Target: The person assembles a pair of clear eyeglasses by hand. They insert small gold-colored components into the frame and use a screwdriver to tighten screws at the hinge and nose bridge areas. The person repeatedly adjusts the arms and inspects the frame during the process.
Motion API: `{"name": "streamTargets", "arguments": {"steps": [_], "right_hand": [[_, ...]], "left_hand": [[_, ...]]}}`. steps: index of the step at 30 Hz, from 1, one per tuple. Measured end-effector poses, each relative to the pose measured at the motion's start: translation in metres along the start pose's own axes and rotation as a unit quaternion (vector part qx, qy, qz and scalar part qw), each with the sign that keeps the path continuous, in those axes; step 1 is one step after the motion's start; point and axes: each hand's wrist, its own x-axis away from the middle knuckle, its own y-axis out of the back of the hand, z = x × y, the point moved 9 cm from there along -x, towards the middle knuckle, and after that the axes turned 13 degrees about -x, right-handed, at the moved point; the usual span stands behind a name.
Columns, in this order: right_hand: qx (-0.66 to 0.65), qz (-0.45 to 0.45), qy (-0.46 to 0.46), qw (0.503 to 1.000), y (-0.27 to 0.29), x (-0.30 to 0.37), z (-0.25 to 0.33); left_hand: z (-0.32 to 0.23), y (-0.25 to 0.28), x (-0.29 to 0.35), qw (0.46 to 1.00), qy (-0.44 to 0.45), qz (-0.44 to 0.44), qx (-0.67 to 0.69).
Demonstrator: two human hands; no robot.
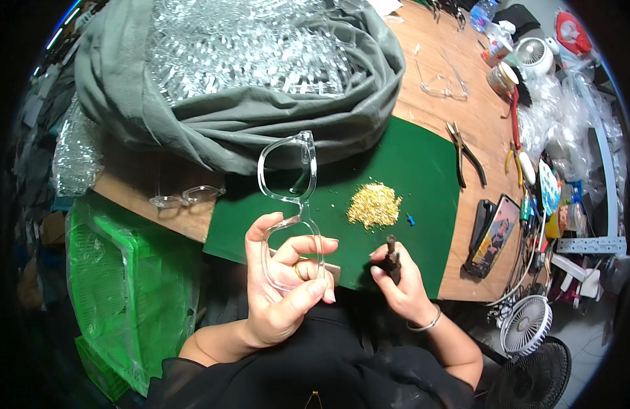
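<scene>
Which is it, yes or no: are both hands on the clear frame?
No, only the left hand holds the clear frame; the right hand grips a dark tool.

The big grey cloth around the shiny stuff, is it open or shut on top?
Open: the grey cloth is bunched around the sides, and the shiny clear pieces show uncovered in the middle.

Two hands (397,290) show, with three clear eyeglass frames (301,202), one of them held and two on the tabletop (424,41), and one dark tool (392,253). There is one green mat (424,163), one heap of gold bits (374,205), one blue pin (411,220), one phone (493,235), one gray cloth (260,123), two white fans (526,326) and one black fan (533,378).
</scene>
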Motion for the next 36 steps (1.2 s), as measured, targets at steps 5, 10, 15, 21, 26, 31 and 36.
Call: {"name": "streamTargets", "arguments": {"steps": [5,10,15,21,26,31,36], "right_hand": [[0.013,0.071,-0.026,0.997,-0.005,0.008,-0.003],[0.062,0.121,0.005,0.991,-0.018,0.004,0.009],[0.068,0.069,-0.042,0.994,-0.011,0.009,0.009],[-0.392,0.310,-0.322,0.804,-0.077,0.067,0.042],[-0.453,0.320,-0.326,0.765,-0.094,0.063,0.041],[-0.480,0.298,-0.462,0.684,-0.099,0.075,0.034],[-0.510,0.264,-0.472,0.669,-0.103,0.072,0.038]], "left_hand": [[-0.015,0.008,-0.001,0.999,0.008,-0.044,-0.001],[-0.022,-0.009,0.003,0.980,-0.125,0.025,-0.155],[-0.024,-0.013,0.012,0.916,-0.170,0.076,-0.356],[-0.027,-0.024,0.023,0.806,-0.260,0.076,-0.527],[-0.019,-0.013,0.036,0.760,-0.277,0.052,-0.585],[-0.016,-0.015,0.038,0.746,-0.315,0.108,-0.577],[-0.019,-0.014,0.037,0.698,-0.325,0.090,-0.631]]}}
